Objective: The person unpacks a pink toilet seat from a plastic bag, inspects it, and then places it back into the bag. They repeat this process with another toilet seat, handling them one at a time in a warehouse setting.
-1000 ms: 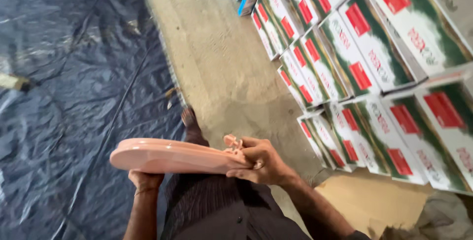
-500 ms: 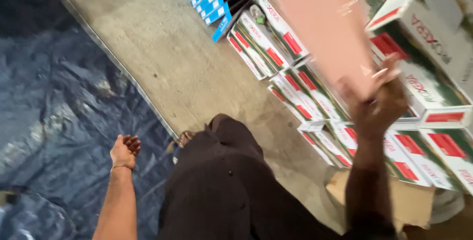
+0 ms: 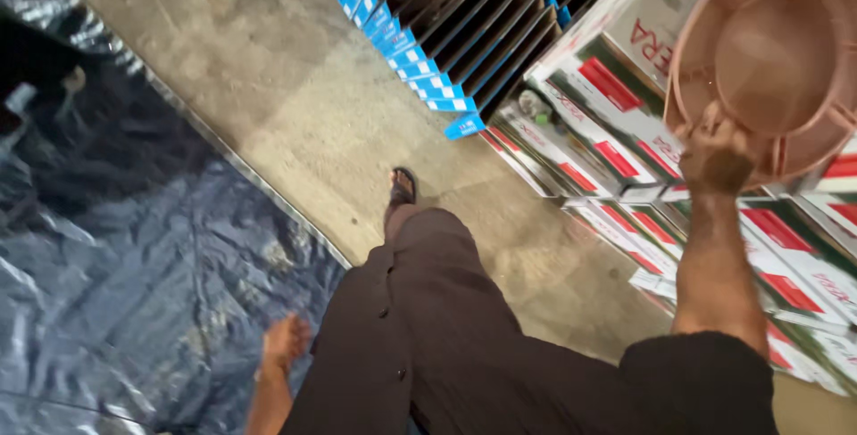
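Right hand (image 3: 719, 157) grips pink basin (image 3: 772, 60) by its rim, raised over the stacked cartons (image 3: 616, 114). Left hand (image 3: 284, 344) hangs low, loose, holding nothing. Looks mid-carry; setting it down needs a level spot.

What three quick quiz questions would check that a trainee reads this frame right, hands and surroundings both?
1. True or false: the right hand is raised and grips a pink plastic basin by its rim.
2. Which lies nearest the left hand? A) the stacked cartons B) the dark blue tarpaulin C) the blue-edged flat packs
3. Fill in: the sandalled foot stands on the bare ____ floor.

Key
1. True.
2. B. The hand hangs empty beside the dark blue tarpaulin; the stacked cartons and blue-edged flat packs are on the far side of the body.
3. Concrete: the concrete floor.
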